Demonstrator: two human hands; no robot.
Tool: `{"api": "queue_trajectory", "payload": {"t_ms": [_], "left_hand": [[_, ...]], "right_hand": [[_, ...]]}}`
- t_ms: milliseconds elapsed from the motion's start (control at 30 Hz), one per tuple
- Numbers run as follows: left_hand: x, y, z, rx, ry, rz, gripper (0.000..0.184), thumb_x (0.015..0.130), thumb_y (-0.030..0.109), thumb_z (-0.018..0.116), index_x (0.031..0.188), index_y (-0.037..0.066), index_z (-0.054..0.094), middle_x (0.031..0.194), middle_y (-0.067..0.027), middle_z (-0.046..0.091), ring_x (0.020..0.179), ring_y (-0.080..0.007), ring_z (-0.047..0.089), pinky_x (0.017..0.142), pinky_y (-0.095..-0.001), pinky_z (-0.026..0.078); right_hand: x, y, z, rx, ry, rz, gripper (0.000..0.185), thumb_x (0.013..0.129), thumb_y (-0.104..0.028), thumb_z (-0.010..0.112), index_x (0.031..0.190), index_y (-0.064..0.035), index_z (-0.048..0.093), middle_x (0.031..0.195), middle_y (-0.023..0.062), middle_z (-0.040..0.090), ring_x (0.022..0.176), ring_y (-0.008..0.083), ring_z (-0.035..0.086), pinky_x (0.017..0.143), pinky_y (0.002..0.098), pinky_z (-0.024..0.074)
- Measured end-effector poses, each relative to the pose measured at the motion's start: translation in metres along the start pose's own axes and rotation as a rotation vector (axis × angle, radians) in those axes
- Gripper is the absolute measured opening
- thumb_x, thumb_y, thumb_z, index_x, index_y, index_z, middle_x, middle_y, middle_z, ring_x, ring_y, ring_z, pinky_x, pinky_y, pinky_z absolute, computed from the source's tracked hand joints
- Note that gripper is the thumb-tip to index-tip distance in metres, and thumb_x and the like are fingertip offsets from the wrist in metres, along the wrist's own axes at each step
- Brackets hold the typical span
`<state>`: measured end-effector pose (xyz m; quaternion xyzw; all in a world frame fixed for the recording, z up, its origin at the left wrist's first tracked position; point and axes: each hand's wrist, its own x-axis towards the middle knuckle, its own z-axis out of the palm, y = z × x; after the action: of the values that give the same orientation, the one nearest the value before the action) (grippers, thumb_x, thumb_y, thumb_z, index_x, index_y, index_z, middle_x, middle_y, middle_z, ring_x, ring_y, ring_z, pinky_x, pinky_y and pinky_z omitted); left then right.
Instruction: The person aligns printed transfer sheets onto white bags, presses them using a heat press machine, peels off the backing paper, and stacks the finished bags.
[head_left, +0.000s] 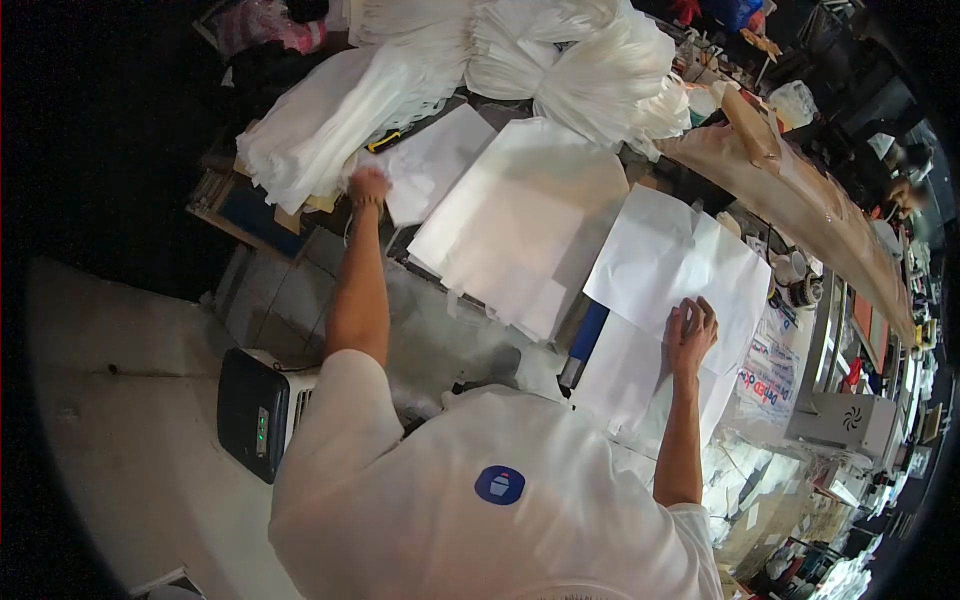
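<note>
My left hand (369,187) is curled closed beside a long bundle of thin white sheets or bags (340,110); what its fingers hold, if anything, is hidden. Just past it lies a yellow-and-black tool (384,141), perhaps a cutter, at the edge of a white sheet (440,160). Bent but apart, the fingers of my right hand (692,332) rest on large white sheets (640,250) to the right. Between my hands lies a flat stack of white sheets (510,230). Part of a blue, dark-ended flat object (585,345) shows beside the right sheets.
More white bundles (600,70) are heaped at the back. A long brown wrapped roll (800,210) runs along the right, near printed plastic bags (770,370) and a grey box (845,422). On the left floor stands a black device with green lights (250,415). Another person is partly visible far right.
</note>
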<state>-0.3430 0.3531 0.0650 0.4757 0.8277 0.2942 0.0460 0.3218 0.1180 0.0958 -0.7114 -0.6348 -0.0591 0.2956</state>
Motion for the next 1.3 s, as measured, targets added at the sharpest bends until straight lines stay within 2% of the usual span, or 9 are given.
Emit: {"api": "queue_trajectory", "payload": {"t_ms": [100,367,633,800,933,1000,1067,1133,1300], "left_hand": [[0.04,0.072,-0.059,0.216,0.041,0.1,0.024,0.084,0.024,0.058,0.09,0.008,0.075,0.098,-0.0148,0.073,0.095,-0.0384,0.069,0.084,-0.0452,0.055],[0.107,0.169,-0.216,0.276,0.101,0.447,0.034,0.08,0.029,0.058,0.089,0.001,0.074,0.092,-0.0263,0.069,0.093,-0.0434,0.068,0.082,-0.0475,0.055],[-0.038,0.274,-0.323,-0.173,-0.09,0.714,0.027,0.086,0.011,0.071,0.113,0.006,0.071,0.103,-0.0066,0.071,0.09,-0.0124,0.064,0.077,-0.0264,0.051],[-0.137,0.315,-0.359,-0.333,-0.105,0.879,0.027,0.088,0.013,0.071,0.114,0.007,0.071,0.108,-0.0049,0.068,0.094,-0.0115,0.062,0.083,-0.0254,0.05],[-0.219,0.32,-0.391,-0.648,-0.177,0.808,0.036,0.088,0.013,0.071,0.122,0.004,0.065,0.117,-0.0076,0.065,0.1,-0.0139,0.062,0.088,-0.0283,0.05],[-0.251,0.318,-0.391,-0.957,-0.181,0.888,0.032,0.088,0.006,0.068,0.119,0.001,0.066,0.102,-0.0085,0.07,0.081,-0.0131,0.066,0.073,-0.0259,0.053],[-0.248,0.284,-0.405,-0.821,-0.192,0.878,0.039,0.089,0.005,0.066,0.127,0.001,0.06,0.114,-0.0146,0.065,0.097,-0.0163,0.064,0.087,-0.0298,0.051],[-0.248,0.259,-0.39,-1.062,-0.151,0.935,0.036,0.09,0.006,0.064,0.126,0.002,0.06,0.112,-0.0137,0.066,0.097,-0.019,0.064,0.089,-0.0319,0.051],[-0.228,0.191,-0.337,-1.093,-0.31,0.754,0.038,0.085,0.0,0.071,0.121,0.002,0.062,0.117,-0.008,0.064,0.104,-0.0134,0.059,0.093,-0.03,0.048]], "right_hand": [[-0.001,0.003,0.003,0.052,-0.029,0.031,0.035,0.092,-0.031,0.061,0.121,-0.0112,0.063,0.133,0.0163,0.054,0.125,0.0376,0.046,0.105,0.0505,0.0326],[-0.002,0.002,0.002,0.042,-0.006,0.05,0.035,0.091,-0.032,0.063,0.119,-0.0111,0.064,0.134,0.0152,0.055,0.124,0.0365,0.048,0.105,0.0496,0.0334],[0.007,0.013,-0.003,0.085,-0.016,-0.022,0.036,0.087,-0.029,0.069,0.115,-0.0067,0.068,0.13,0.0169,0.059,0.117,0.0372,0.056,0.098,0.0463,0.0428],[0.019,-0.028,-0.011,0.474,-0.01,0.01,0.034,0.085,-0.024,0.074,0.108,0.0004,0.069,0.112,0.0212,0.065,0.101,0.0339,0.064,0.088,0.0402,0.0506],[0.004,-0.081,0.017,1.234,-0.531,0.3,0.046,0.094,-0.033,0.068,0.124,-0.0001,0.06,0.112,0.0125,0.065,0.1,0.0207,0.062,0.087,0.0333,0.0499],[-0.013,-0.126,0.02,1.506,-0.701,0.428,0.06,0.096,-0.041,0.063,0.138,-0.0022,0.047,0.116,0.0112,0.062,0.1,0.0196,0.06,0.09,0.035,0.0488],[-0.03,-0.155,0.017,1.693,-1.068,0.569,0.069,0.095,-0.055,0.057,0.144,-0.0085,0.043,0.132,0.0115,0.058,0.116,0.0226,0.058,0.097,0.0383,0.0483],[-0.042,-0.162,0.009,1.75,-1.055,0.152,0.074,0.093,-0.059,0.056,0.148,-0.013,0.04,0.139,0.0107,0.053,0.124,0.0234,0.054,0.099,0.0388,0.048],[-0.069,-0.117,-0.021,1.81,-0.87,0.411,0.076,0.093,-0.059,0.056,0.15,-0.0129,0.037,0.139,0.0105,0.053,0.124,0.0234,0.055,0.099,0.0385,0.048]]}}
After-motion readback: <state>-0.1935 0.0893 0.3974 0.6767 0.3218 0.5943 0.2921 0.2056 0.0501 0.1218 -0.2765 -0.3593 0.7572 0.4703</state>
